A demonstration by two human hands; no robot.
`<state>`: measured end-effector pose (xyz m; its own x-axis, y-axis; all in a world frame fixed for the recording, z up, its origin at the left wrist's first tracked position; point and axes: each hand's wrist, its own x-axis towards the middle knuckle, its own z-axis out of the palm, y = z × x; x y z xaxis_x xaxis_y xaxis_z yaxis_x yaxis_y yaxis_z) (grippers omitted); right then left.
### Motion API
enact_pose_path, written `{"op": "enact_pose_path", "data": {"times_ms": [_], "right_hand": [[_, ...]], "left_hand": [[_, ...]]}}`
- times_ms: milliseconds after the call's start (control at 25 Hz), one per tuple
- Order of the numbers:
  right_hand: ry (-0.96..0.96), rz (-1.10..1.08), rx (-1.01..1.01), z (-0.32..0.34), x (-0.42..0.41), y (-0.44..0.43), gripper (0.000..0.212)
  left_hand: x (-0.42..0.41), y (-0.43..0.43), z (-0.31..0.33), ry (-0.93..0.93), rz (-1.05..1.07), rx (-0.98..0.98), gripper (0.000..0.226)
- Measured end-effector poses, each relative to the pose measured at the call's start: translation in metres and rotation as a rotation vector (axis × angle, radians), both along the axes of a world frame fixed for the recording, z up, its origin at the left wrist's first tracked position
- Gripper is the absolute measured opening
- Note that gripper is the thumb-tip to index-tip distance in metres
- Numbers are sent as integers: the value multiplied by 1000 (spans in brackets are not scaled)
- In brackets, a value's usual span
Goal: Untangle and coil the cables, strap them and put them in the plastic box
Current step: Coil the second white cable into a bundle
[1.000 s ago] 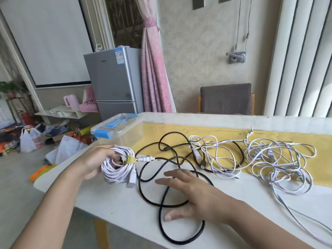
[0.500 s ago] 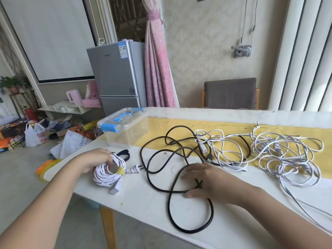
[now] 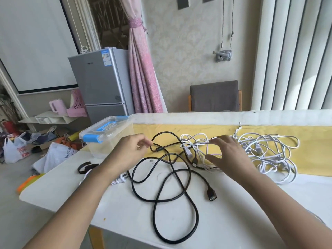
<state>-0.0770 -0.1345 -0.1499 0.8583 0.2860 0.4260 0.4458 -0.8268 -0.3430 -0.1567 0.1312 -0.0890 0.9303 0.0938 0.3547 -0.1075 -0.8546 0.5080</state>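
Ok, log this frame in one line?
left hand: pinching black cable | right hand: on white tangle | plastic box: lid on

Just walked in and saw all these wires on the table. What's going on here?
Someone is sorting tangled cables. The left hand pinches a loop of the black cable, while the right hand reaches into the white cable tangle. The plastic box sits closed at the table's far left corner. A black strap lies loose nearby.
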Motion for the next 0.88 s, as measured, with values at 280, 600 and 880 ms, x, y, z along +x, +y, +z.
{"op": "enact_pose_path", "data": {"times_ms": [280,600,880], "right_hand": [[209,-37,415,-8,19,-18,18],[119,-348,764,25,16,-45,48],[171,-578,219,15,29,-69,32]], "left_hand": [[77,-82,-30,-34,-131,75,43],[129,-71,-83,126,-21,-12,44],[115,-83,-75,42,-139,-124,13]]}}
